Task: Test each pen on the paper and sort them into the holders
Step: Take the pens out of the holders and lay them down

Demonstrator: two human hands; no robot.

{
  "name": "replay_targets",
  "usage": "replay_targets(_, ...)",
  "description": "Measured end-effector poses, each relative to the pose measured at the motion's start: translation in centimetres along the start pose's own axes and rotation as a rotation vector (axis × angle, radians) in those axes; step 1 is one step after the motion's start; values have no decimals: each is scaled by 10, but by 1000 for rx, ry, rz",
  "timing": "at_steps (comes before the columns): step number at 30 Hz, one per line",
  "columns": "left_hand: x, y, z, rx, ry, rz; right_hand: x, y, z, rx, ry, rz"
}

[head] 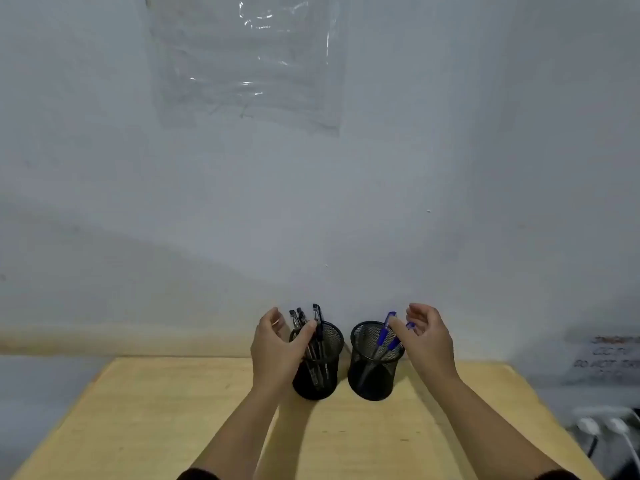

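Two black mesh holders stand side by side at the far edge of a wooden table (173, 410). The left holder (323, 382) contains several black pens (317, 318) that stick up above its rim. Leaning in the right holder (372, 379) are blue pens (385, 329). My left hand (277, 348) curves around the left holder's left side, thumb across the pens near the rim, fingers apart. Over the right holder's right rim, my right hand (427, 337) is spread, its thumb beside a blue pen. Neither hand clearly grips anything.
A pale wall rises right behind the holders, with a clear plastic sheet (246, 60) stuck high on it. White plugs with cables (599, 427) lie off the table's right side, below a blurred printed sign (606, 358).
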State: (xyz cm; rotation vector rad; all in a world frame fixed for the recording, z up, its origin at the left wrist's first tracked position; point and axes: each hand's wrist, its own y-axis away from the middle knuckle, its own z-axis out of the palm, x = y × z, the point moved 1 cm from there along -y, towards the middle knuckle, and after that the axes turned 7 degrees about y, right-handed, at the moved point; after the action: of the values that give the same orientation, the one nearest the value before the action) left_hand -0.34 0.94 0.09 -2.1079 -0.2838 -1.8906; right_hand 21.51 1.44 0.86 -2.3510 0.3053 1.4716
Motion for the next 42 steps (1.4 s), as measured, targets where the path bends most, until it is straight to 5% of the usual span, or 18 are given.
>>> replay_targets(23,18,-6,59,-33,-218,74,-17,-10,49,-108,-45,-26)
replay_targets(42,9,-16,47,-432,-212,243,-21,-10,52,-231,-36,-65)
